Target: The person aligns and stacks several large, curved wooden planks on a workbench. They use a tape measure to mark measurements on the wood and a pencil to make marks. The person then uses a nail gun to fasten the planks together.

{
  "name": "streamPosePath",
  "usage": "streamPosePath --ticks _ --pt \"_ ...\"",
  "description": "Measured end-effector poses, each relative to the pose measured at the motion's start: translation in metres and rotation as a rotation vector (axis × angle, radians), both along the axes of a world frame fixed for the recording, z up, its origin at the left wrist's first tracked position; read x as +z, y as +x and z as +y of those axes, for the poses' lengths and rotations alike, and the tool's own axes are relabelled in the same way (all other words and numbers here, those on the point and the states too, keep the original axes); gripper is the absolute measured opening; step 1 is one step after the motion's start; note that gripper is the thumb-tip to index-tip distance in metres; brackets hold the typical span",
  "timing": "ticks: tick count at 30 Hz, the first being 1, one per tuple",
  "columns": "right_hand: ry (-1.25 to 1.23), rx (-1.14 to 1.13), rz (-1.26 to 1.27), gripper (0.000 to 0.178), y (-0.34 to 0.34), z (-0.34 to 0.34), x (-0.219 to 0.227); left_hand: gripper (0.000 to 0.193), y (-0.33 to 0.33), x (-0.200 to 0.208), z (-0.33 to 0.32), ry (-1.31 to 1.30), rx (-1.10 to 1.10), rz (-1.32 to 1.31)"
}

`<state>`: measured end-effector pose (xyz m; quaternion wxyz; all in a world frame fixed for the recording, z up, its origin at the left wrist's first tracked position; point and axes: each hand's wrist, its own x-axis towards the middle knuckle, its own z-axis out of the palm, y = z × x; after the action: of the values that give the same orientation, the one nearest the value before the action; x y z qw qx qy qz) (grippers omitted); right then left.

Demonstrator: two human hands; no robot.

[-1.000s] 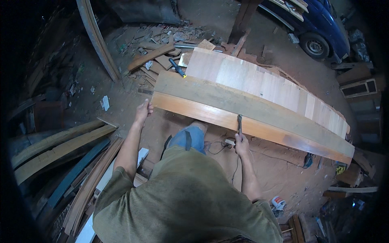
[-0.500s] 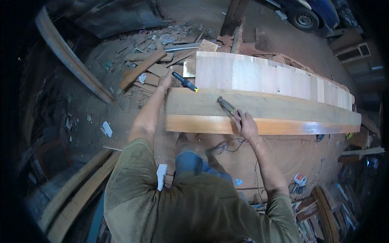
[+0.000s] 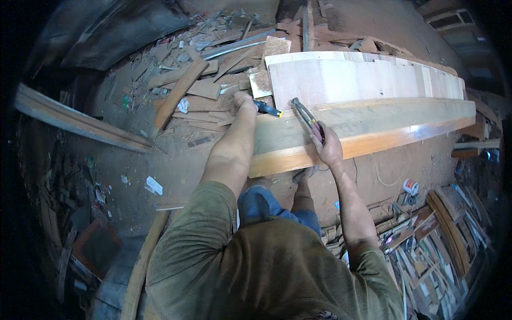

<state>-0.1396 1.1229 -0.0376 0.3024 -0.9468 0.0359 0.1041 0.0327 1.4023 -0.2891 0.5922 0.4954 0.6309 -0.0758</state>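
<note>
— What's different from a second ago?

— Then the left hand (image 3: 244,101) only steadied the near edge of the long curved wooden panel (image 3: 368,101). Now it has reached to the panel's left end, at about eleven o'clock from the person's chest, and its fingers are closed around the handle of a blue-and-yellow tool (image 3: 268,109) lying on the wood.

— And the right hand (image 3: 328,149)?

— It has risen from below the orange lower edge onto the panel's face. It's clamped on the red grips of a pair of pliers (image 3: 306,117), whose nose points up toward twelve o'clock; I can't tell whether the nose bites anything.

— So what does that mean?

— I'd judge both tools are now brought to the panel's left end together.

— Where's the panel?

— It stretches from centre out to two o'clock, above the scrap-strewn floor (image 3: 176,160).
</note>
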Motion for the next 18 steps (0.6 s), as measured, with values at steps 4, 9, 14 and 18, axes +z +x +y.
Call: streamPosePath --ticks 4,9,14,18 --pt "0.005 -0.123 0.01 0.05 -0.031 -0.009 0.017 0.041 0.004 -0.018 0.03 -0.106 0.183 -0.051" --pt "0.088 -0.244 -0.12 0.051 -0.061 -0.019 0.005 0.052 0.022 0.061 0.135 -0.235 0.136 -0.464" --pt "0.019 -0.424 0.025 0.048 -0.046 -0.001 -0.024 0.065 -0.003 0.178 0.128 -0.611 -0.245 -0.61" --pt "0.835 -0.879 0.464 0.025 -0.029 0.041 -0.022 0.048 -0.058 0.256 0.05 -0.231 -0.573 -0.861"
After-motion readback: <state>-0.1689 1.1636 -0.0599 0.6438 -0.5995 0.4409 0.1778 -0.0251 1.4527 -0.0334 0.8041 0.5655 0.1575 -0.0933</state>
